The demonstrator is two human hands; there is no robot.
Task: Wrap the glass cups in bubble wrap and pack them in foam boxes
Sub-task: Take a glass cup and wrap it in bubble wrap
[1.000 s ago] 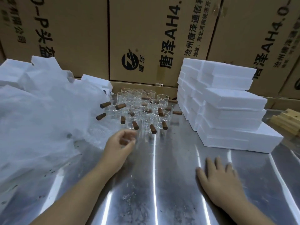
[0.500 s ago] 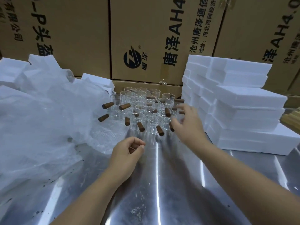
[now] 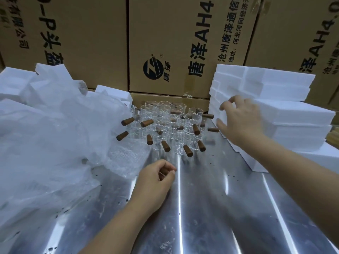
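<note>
**Cups hemmed in at the back of the table, both hands out over the steel**

The steel table (image 3: 201, 208) is bare across its whole near half, a broad shiny stretch running from my side up to the goods, with only the person's two forearms lying over it. Farther back the room closes in. A heap of bubble wrap (image 3: 55, 143) spills over the left side and its loose edge lies right against the glass cups (image 3: 180, 143). On the right a stepped stack of white foam boxes (image 3: 293, 121) stands on the table, leaving just a narrow strip of steel between its side and the cups. Brown cardboard cartons (image 3: 183, 43) form a wall behind everything, and more white foam pieces (image 3: 14, 81) show behind the wrap on the far left.

The cups stand upright in a tight cluster at the far middle of the table, their brown wooden handles (image 3: 127, 121) jutting out in all directions.

The left hand (image 3: 154, 184) sits low over the steel just in front of the nearest cups, fingers curled in toward the thumb. Something dark shows inside the curl, but I cannot tell whether it grips anything. The right hand (image 3: 242, 123) is raised beside the foam stack, blurred, fingers spread and bent like a claw, holding nothing. Whether it touches the foam I cannot say.
</note>
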